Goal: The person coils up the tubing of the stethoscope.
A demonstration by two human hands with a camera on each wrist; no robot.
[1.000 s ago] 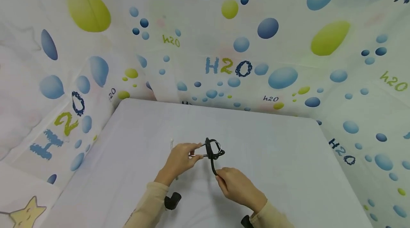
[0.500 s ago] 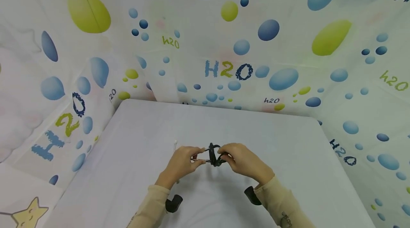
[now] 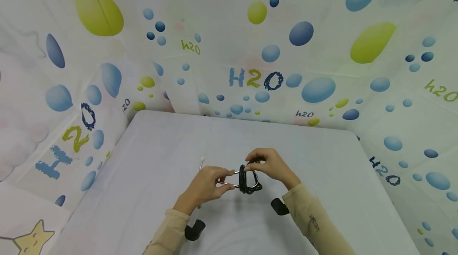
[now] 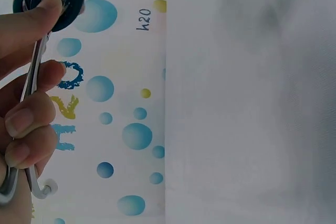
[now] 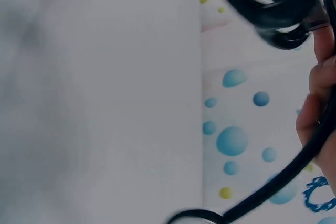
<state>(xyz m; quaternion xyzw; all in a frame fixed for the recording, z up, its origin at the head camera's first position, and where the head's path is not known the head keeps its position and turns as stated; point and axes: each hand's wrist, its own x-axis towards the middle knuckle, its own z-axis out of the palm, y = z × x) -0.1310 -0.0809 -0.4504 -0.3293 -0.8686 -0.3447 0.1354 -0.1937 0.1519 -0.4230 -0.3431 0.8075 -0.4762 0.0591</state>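
Observation:
A stethoscope with black tubing (image 3: 242,181) and shiny metal ear tubes (image 4: 32,72) is held up over the white table. My left hand (image 3: 205,183) grips the ear tubes, its fingers curled round them in the left wrist view. Below those fingers a pale ear tip (image 4: 50,187) sticks out. Several turns of tubing wrap the far end of the metal tubes. My right hand (image 3: 272,164) pinches the tubing close beside these coils. In the right wrist view a free length of tube (image 5: 278,179) runs down to a dark-rimmed round piece (image 5: 194,214), partly cut off.
The white-covered table (image 3: 171,135) stretches out under and beyond both hands. Behind it hangs a backdrop (image 3: 214,56) printed with blue and green drops. Black camera mounts (image 3: 195,230) sit at both wrists.
My right hand has moved from the hanging tubing below the coils up and round to their right side. The tubing shows more turns now. My left hand keeps its grip, shifted slightly right.

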